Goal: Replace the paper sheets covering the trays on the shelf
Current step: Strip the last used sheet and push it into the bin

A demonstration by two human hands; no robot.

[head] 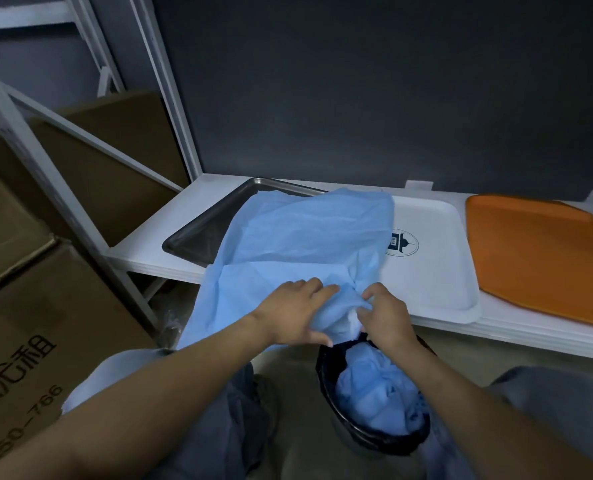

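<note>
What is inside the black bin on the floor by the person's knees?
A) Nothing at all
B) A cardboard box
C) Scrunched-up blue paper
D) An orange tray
C: scrunched-up blue paper fills the black bin, just below the blue sheet that the left hand and right hand are holding.
</note>
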